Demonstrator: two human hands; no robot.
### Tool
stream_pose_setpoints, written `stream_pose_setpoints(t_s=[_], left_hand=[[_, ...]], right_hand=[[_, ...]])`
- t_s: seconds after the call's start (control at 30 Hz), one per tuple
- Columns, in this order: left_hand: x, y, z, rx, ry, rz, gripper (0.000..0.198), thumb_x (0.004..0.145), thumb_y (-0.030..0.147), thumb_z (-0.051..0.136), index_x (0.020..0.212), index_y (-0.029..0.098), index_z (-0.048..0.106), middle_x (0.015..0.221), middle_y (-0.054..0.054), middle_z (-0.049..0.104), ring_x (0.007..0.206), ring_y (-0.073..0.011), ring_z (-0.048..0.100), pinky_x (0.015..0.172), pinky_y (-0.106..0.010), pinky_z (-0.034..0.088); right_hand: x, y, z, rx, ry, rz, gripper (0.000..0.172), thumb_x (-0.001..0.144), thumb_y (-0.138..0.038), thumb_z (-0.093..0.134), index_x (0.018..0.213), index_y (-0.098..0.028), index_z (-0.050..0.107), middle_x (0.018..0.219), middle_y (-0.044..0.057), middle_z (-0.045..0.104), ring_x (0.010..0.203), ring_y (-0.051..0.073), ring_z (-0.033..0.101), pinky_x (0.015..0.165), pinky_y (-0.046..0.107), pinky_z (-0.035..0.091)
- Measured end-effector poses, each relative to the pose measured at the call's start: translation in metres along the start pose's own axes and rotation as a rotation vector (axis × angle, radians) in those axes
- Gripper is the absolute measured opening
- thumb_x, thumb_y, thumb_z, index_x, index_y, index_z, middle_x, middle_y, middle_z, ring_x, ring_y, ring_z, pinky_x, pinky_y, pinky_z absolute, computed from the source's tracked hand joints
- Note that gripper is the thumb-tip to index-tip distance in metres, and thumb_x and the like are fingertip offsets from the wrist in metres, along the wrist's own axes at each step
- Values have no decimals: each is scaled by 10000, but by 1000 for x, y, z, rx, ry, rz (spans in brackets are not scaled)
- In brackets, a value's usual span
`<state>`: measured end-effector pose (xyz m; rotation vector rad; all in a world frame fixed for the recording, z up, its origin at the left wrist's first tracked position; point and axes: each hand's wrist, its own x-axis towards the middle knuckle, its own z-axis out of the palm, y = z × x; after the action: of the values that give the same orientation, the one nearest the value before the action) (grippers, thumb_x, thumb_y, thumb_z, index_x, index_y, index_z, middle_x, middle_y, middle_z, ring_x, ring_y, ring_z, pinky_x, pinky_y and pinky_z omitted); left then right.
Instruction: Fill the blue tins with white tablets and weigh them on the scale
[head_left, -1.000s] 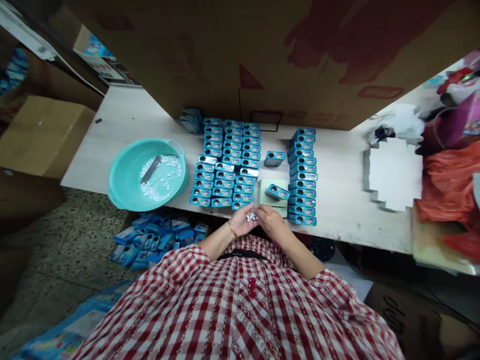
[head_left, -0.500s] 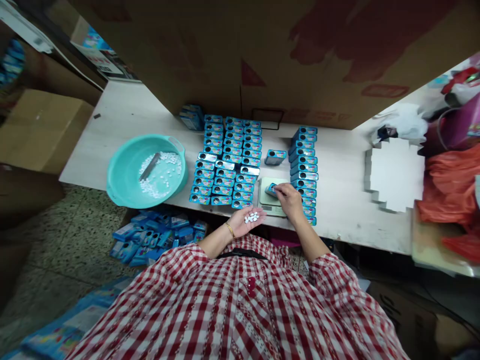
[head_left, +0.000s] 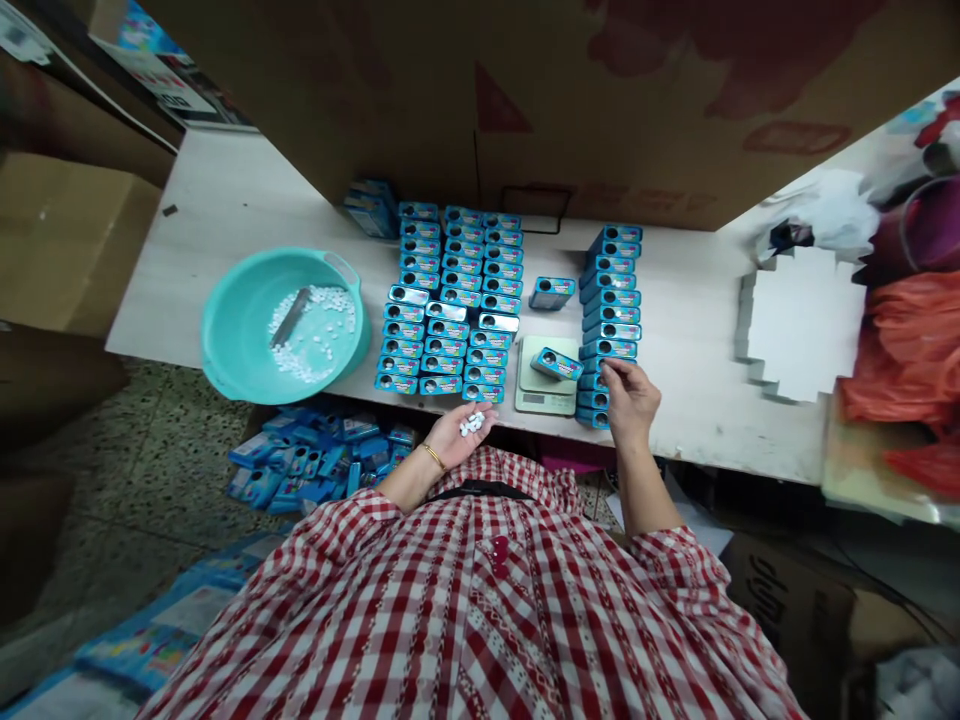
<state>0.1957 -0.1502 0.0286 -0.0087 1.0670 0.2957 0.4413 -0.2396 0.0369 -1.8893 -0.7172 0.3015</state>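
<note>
My left hand (head_left: pixel 452 434) is palm up and cupped just off the table's front edge, with a small heap of white tablets (head_left: pixel 472 424) in it. To the right, my right hand (head_left: pixel 631 399) has thumb and fingers pinched together by the right row of small blue boxes (head_left: pixel 611 331). Whether it grips anything there is too small to tell. One blue box (head_left: pixel 557 364) lies slanted on a pale kitchen scale (head_left: pixel 529 387) between my hands. Behind the scale stands another single blue box (head_left: pixel 552 294).
Several columns of blue boxes (head_left: pixel 442 328) stand left of the scale. A turquoise basin (head_left: pixel 225 345) holds white tablets and a metal scoop (head_left: pixel 289 319). A large cardboard carton (head_left: pixel 420 120) walls off the back. White cut card (head_left: pixel 810 325) and orange plastic bags (head_left: pixel 911 350) lie right.
My right hand has left the box on the scale and moved right to the row of boxes. My left hand, still holding tablets, has shifted slightly left. The view has tilted a little.
</note>
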Motion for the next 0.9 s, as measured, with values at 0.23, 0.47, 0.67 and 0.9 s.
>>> stream_pose_setpoints(t_s=[0.23,0.47,0.67,0.9], left_hand=[[3,-2,6,-3,18,-2,194,818,123,445,916,56,599,720,-98,645,667,-124,622,596,-197,522],[3,-1,2,11,7,17,174,809,123,466,866,40,608,725,-103,644,668,-118,618,628,-193,517],[2,-4,6,-4,-65,-21,245,845,205,427,856,44,611,746,-109,639,684,-133,616,643,-224,517],[7,0,16,30,-119,-62,209,824,247,487,748,77,582,642,-57,571,496,-66,524,354,-122,344]], right_hand=[[-4,3,0,-58,21,-12,244,768,-359,522,885,-173,629,837,43,627,763,154,586,701,318,482],[-1,-12,10,-135,-99,-161,181,792,-315,509,832,-200,643,826,31,641,815,155,583,760,309,469],[-24,-41,31,-100,-436,-300,198,828,-313,478,909,-226,636,871,29,647,835,153,585,780,313,467],[-10,-20,38,-598,-509,-435,459,777,-335,547,1211,-212,468,1204,103,513,1081,272,445,870,434,378]])
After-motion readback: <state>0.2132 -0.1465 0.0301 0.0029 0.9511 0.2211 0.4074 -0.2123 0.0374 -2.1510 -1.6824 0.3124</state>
